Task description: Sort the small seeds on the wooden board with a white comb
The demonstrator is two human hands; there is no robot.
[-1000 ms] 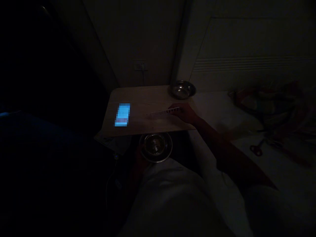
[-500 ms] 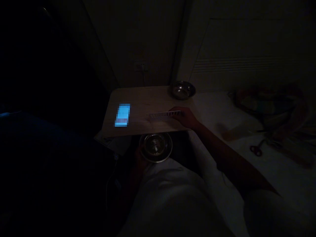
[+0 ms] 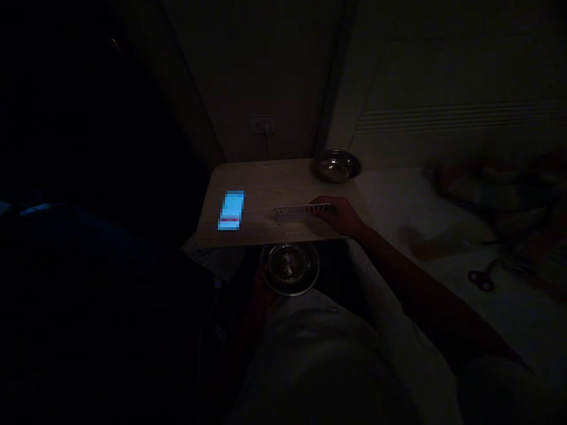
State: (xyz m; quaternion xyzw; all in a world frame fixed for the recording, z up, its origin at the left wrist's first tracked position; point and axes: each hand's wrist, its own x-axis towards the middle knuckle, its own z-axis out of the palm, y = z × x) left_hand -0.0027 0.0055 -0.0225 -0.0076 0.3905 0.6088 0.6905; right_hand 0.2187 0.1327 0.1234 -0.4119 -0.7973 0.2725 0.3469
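Observation:
The room is very dark. My right hand (image 3: 343, 215) rests on a small wooden table (image 3: 266, 177) with its fingers closed on the end of a long pale strip-shaped object (image 3: 301, 210) that lies flat on the tabletop. My left hand (image 3: 262, 284) is barely visible below the table's near edge, gripping the left rim of a steel bowl (image 3: 290, 267) held over my lap. What is in the bowl is unclear. A lit phone (image 3: 231, 209) glows blue on the table's left side.
A second steel bowl (image 3: 337, 166) sits at the table's far right corner. A wall socket with a cable (image 3: 262, 125) is behind the table. On the bed to the right lie scissors (image 3: 482, 277) and bunched coloured cloth (image 3: 496, 189).
My right hand has drawn the pale strip slightly toward the table's near edge. The camera has shifted a little, so everything appears further right.

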